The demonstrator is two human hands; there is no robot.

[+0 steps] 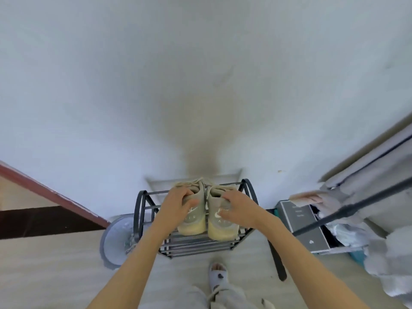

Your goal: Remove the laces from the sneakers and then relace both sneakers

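L hand (178, 202): fingers curled round heel of L sneaker (193, 216), gripping it.
L sneaker: on top of wire rack (142, 210), heel twd camera.
R sneaker (221, 221): touching L one, same rack top.
R hand (239, 207): fingers curled over R sneaker heel, holding.

A home, likely a hallway or bedroom corner: a black wire shoe rack (196, 239) stands against a plain white wall (156, 85), a slippered foot (217, 276) on pale floor (55, 275), a fan base (116, 239) to the left, boxes (305, 226) and hanging clothes (388, 253) to the right.
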